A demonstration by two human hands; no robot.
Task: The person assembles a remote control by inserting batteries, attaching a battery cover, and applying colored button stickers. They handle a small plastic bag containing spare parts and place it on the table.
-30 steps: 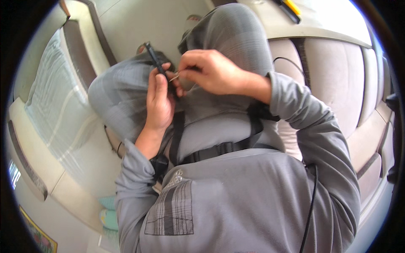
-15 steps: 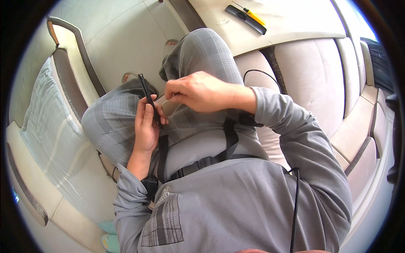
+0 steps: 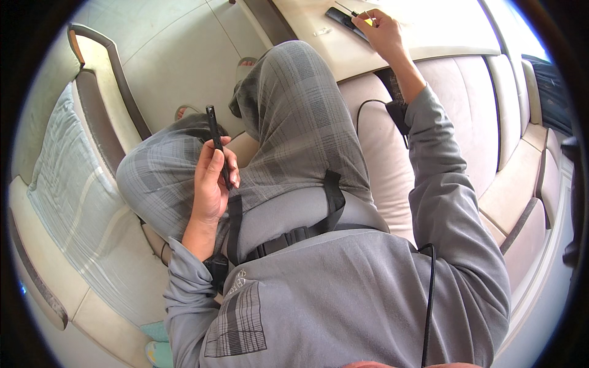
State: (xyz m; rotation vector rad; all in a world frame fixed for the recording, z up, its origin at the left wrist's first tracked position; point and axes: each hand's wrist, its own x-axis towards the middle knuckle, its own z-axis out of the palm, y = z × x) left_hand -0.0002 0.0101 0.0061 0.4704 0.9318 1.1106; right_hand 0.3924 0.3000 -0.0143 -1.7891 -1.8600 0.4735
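Note:
My left hand [image 3: 211, 178] is wrapped round a slim black bar-shaped object [image 3: 216, 138], which it holds upright above my lap. The object is seen nearly edge-on, so its kind is hard to make out. My right hand [image 3: 383, 34] is stretched out to the table at the upper right. Its fingers close on the yellow handle of a screwdriver [image 3: 369, 22], whose thin shaft sticks out toward the far left. Beside it lies a long black piece [image 3: 341, 18], partly covered by the hand.
A pale table [image 3: 442, 34] stands at the far right, with a small whitish bit [image 3: 322, 31] on it. Beige sofa cushions [image 3: 457, 116] line the right side. A chair with a light blue cover [image 3: 80, 202] is at my left. A black cable [image 3: 368, 103] loops near my right wrist.
My right hand has left the black object at my left hand and moved out to the screwdriver on the table. My left hand has barely moved.

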